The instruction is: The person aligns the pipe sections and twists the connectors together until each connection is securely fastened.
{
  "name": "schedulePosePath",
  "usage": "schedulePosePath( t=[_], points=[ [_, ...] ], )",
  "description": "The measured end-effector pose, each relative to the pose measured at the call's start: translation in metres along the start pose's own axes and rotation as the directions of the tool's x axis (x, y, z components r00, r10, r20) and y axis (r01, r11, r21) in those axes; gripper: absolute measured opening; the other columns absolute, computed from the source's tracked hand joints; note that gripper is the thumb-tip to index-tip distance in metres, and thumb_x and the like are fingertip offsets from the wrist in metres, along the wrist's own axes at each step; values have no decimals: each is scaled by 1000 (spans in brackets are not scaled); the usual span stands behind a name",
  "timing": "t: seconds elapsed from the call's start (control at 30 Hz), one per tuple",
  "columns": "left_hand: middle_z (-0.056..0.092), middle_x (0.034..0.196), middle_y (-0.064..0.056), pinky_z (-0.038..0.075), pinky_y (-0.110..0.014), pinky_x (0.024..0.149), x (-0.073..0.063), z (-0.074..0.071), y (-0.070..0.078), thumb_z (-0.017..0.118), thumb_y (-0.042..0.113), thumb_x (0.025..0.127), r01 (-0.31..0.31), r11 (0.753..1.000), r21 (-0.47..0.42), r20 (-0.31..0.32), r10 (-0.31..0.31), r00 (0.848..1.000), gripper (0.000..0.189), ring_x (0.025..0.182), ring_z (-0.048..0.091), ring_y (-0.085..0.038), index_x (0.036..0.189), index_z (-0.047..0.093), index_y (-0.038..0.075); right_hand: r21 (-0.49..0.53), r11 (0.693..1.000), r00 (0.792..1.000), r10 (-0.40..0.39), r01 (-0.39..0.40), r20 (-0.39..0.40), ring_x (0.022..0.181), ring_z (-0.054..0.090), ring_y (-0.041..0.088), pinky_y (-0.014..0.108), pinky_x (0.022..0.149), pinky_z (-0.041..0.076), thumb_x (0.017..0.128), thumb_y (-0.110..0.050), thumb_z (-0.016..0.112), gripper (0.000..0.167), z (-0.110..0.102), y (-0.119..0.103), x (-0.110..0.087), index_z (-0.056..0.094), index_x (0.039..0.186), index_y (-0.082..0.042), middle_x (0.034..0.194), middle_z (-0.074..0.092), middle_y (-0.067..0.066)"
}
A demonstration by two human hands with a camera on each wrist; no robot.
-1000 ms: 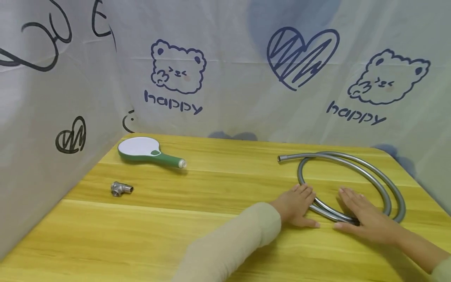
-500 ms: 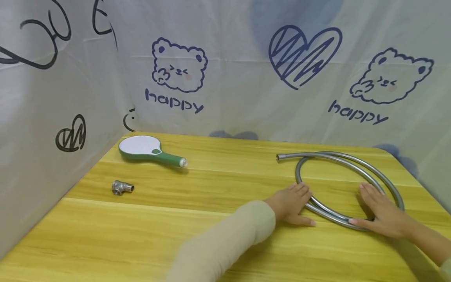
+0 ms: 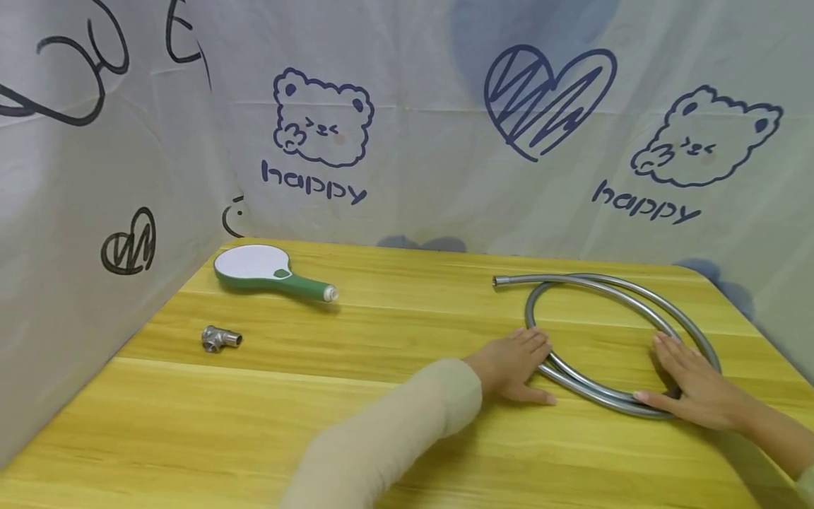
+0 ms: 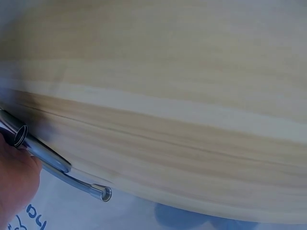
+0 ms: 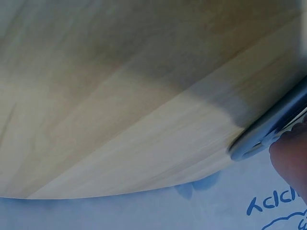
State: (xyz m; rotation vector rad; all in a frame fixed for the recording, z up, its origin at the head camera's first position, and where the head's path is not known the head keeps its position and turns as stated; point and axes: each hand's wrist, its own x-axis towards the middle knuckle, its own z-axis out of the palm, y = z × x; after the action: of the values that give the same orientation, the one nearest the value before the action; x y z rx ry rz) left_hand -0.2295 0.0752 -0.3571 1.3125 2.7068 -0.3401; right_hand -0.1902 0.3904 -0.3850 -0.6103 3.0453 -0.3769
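A grey metallic shower hose (image 3: 598, 398) lies in a loose coil on the right half of the table. My left hand (image 3: 516, 364) rests over the coil's near left side with its fingers laid across it and the thumb out on the wood. At the near right side, my right hand (image 3: 696, 387) touches the coil, fingers extended and thumb tip on the inner strand. One hose end (image 3: 502, 281) points left at the back. In the left wrist view, a threaded chrome end (image 4: 100, 192) shows past the hand. The right wrist view catches the hose (image 5: 273, 127) beside the thumb.
A green and white shower head (image 3: 251, 263) lies at the back left. Nearer on that side is a small metal tee fitting (image 3: 219, 338). A fabric wall (image 3: 432, 177) with drawings rises behind the wooden table (image 3: 191, 431), and another borders it on the left.
The coil has slid slightly left along with my left hand. My right hand has shifted right from the near middle of the coil to its right side. The shower head and fitting stay put.
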Motion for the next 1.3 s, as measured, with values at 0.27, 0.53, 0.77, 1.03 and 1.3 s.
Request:
schedulePosePath(
  t=[0.27, 0.53, 0.77, 1.03, 1.3],
  points=[
    [7, 158, -1, 3, -23, 118, -8, 2, -9, 32, 69, 88, -8, 1000, -29, 15, 8, 1000, 85, 145, 2, -15, 150, 12, 13, 30, 1000, 1000, 4, -5, 20, 140, -16, 37, 41, 111, -26, 92, -35, 54, 88, 4, -2, -2, -2, 145, 7, 151, -6, 31],
    [7, 158, -3, 2, -24, 119, -13, 5, -15, 34, 67, 89, -29, 999, -45, 2, 29, 1000, 85, 145, 1, -16, 150, 12, 12, 26, 1000, 1000, -14, 14, 13, 140, -22, 30, 37, 110, -27, 91, -35, 55, 88, 6, -7, -1, -1, 146, 5, 152, -7, 29],
    [7, 158, -4, 2, -25, 119, -16, 7, -19, 34, 66, 89, -39, 999, -35, 1, 39, 999, 84, 145, 1, -16, 150, 11, 12, 36, 999, 999, -31, 30, 15, 139, -23, 28, 36, 109, -28, 91, -34, 55, 87, 7, -10, 0, -1, 147, 4, 152, -9, 27],
    [8, 157, -5, 3, -26, 119, -17, 10, -22, 33, 66, 90, -50, 998, -47, -7, 50, 999, 84, 145, 2, -17, 150, 12, 11, 37, 999, 999, -36, 36, 18, 140, -23, 26, 33, 109, -28, 92, -34, 54, 85, 8, -12, 1, 0, 147, 4, 152, -7, 27],
    [8, 157, -7, 2, -26, 119, -26, 10, -27, 35, 64, 91, -60, 996, -66, -12, 59, 998, 83, 145, 2, -18, 150, 12, 9, 24, 999, 999, -41, 41, 24, 140, -23, 26, 33, 109, -28, 92, -35, 53, 85, 8, -20, 4, 1, 147, 4, 152, -5, 28]
  ],
)
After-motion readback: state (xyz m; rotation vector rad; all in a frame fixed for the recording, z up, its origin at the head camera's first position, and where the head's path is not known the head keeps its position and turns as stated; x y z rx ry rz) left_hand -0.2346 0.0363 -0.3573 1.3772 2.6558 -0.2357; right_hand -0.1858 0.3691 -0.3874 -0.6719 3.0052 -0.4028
